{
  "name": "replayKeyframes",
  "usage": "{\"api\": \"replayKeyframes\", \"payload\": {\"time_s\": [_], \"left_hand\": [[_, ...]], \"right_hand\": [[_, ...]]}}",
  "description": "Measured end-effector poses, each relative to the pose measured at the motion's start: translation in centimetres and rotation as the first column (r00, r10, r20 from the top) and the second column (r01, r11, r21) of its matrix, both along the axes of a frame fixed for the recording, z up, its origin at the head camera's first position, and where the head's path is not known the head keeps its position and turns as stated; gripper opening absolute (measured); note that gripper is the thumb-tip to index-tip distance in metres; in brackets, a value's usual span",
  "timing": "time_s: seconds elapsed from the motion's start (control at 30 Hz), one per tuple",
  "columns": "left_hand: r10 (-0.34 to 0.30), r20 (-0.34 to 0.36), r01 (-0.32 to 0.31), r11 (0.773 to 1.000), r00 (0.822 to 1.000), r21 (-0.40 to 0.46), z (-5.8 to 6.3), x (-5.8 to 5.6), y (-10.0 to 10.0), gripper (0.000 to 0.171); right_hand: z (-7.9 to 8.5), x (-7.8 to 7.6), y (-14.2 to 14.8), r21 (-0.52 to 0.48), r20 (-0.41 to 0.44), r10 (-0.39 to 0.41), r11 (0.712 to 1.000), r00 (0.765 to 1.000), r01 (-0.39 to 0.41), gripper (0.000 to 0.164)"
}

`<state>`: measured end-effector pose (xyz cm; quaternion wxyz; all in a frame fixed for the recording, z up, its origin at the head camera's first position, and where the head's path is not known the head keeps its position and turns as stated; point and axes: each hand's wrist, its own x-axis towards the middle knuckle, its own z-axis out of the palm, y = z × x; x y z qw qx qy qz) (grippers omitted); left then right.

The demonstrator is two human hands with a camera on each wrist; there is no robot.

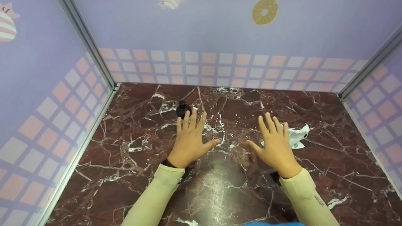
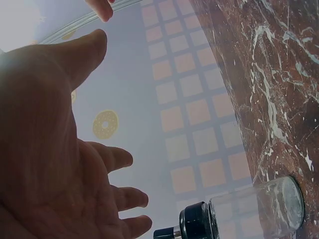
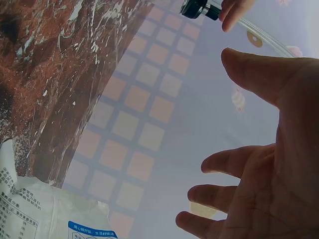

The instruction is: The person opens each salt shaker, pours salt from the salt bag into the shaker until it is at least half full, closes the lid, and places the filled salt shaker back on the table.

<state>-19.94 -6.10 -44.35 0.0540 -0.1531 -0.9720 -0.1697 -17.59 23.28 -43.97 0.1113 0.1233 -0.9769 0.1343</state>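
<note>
Both hands are raised over the marble table, palms down with fingers spread, holding nothing. Just past the fingertips of the left hand (image 1: pixel 189 144) stands a clear glass bottle (image 2: pixel 280 206) with a black cap (image 1: pixel 182 106) that narrows to a nozzle. From the head view the left fingers partly cover the bottle. The right hand (image 1: pixel 277 150) is nearest to a crumpled white plastic packet (image 1: pixel 296 137), which lies beyond its fingers and is partly hidden by them. Printed text and a blue label show on the packet (image 3: pixel 55 214) in the right wrist view.
The dark red marble tabletop (image 1: pixel 132 188) has white veins, with small white flecks (image 1: pixel 232 135) scattered between the hands. Purple panels with checkered borders enclose it at the back (image 1: pixel 220 37), left (image 1: pixel 34 94) and right (image 1: pixel 386 94), joined by metal corner posts.
</note>
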Motion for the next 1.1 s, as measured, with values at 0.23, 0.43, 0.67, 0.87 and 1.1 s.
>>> {"api": "replayKeyframes", "payload": {"time_s": [0.23, 0.43, 0.67, 0.87, 1.1], "left_hand": [[-0.002, -0.036, 0.003, 1.0, 0.999, 0.011, 0.0, -0.3, -0.2, 0.112], [0.016, -0.078, -0.01, 0.997, 0.997, 0.076, 0.6, -1.1, -1.0, 0.115], [0.172, -0.169, -0.097, 0.921, 0.971, 0.376, 0.0, -3.4, -3.1, 0.113], [0.271, 0.023, -0.231, 0.769, 0.962, 0.596, -2.6, -5.7, -4.8, 0.122], [0.237, 0.213, -0.319, 0.705, 0.948, 0.633, -5.1, -7.5, -5.8, 0.111]], "right_hand": [[0.1, 0.0, 0.2, -0.005, -0.008, -0.004, 1.0, 1.0, 0.004, 0.096], [0.3, 0.0, 0.2, -0.02, -0.063, 0.013, 1.0, 0.998, -0.014, 0.089], [0.6, -0.2, 0.2, -0.056, -0.173, 0.033, 0.997, 0.984, -0.044, 0.083], [0.6, -0.3, 0.2, -0.074, -0.211, 0.04, 0.996, 0.977, -0.057, 0.085], [0.6, -0.3, 0.3, -0.074, -0.208, 0.035, 0.996, 0.978, -0.052, 0.09]]}}
